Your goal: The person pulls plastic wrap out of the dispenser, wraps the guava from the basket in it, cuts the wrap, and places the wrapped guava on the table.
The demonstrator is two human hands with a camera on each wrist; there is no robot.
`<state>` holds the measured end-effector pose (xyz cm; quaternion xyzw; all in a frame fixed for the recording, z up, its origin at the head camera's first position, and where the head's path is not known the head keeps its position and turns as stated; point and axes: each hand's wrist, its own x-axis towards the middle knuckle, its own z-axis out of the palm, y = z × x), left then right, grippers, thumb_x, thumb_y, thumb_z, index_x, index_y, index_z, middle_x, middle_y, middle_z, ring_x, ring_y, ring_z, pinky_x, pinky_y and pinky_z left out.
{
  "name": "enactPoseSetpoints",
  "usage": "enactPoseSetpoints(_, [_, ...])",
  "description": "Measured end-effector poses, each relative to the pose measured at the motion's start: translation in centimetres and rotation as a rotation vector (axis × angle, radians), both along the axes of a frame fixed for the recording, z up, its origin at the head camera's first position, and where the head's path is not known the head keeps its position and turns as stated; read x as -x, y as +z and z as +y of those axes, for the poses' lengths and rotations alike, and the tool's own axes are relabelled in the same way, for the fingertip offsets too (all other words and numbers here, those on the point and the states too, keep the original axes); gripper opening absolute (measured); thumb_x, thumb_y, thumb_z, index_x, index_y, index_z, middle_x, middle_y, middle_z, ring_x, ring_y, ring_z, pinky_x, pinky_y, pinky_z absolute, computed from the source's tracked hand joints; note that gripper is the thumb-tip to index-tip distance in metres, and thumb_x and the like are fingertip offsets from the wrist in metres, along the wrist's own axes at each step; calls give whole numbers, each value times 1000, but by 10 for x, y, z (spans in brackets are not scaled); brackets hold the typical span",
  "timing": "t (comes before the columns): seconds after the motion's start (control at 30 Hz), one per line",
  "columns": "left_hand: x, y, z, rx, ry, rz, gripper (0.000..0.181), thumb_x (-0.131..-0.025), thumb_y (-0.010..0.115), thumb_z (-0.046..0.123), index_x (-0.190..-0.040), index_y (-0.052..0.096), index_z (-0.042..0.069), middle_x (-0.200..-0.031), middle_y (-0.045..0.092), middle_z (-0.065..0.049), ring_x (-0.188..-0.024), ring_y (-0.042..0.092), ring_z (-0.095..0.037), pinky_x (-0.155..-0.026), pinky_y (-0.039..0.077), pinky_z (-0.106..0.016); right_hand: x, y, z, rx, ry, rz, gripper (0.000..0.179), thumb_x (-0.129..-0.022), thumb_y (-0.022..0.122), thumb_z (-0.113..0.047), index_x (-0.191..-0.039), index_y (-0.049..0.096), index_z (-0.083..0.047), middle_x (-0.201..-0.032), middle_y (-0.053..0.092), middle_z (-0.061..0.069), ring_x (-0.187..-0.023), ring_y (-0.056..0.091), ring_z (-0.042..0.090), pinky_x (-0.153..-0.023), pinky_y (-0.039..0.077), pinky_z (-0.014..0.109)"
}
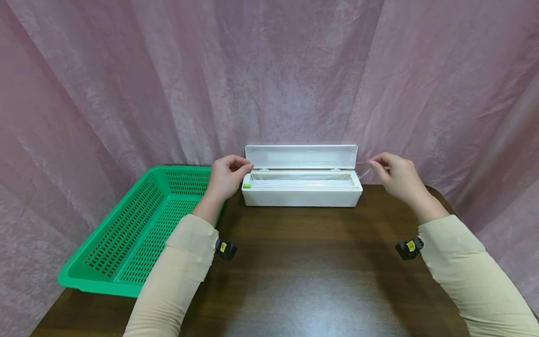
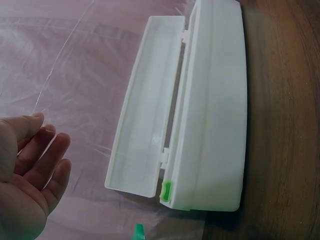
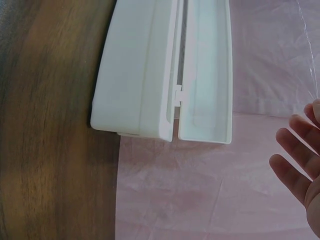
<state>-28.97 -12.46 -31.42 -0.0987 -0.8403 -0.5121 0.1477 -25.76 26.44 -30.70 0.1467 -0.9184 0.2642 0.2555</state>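
Observation:
A white cling film dispenser (image 1: 303, 196) stands on the table with its lid (image 1: 301, 156) raised. Clear cling film (image 2: 65, 52) stretches between the two hands, its edge a thin bright line in both wrist views. Thumb and forefinger of my left hand (image 1: 227, 178) pinch one corner, just left of the raised lid; the other fingers curve loosely in the left wrist view. On the right side, my right hand (image 1: 397, 178) pinches the opposite corner, apart from the dispenser's end. A green slider (image 2: 166, 191) sits at the dispenser's left end.
To the left, a green plastic basket (image 1: 107, 286) lies on the brown wooden table (image 1: 311, 262), partly behind the left forearm. A pink curtain (image 1: 294, 79) hangs right behind the dispenser. Small black wrist cameras sit at both sleeve cuffs.

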Motion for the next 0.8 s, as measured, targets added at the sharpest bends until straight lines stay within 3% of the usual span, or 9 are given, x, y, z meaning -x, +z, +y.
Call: enactPoseSetpoints(0.8, [-9, 6, 0, -37, -11, 7, 17, -87, 69, 20, -91, 70, 4, -86, 68, -12, -75, 59, -14, -65, 46, -23, -4, 3, -2, 24, 16, 45, 19, -95, 56, -14, -97, 65, 3, -91, 68, 22, -84, 66, 38, -74, 51, 53])
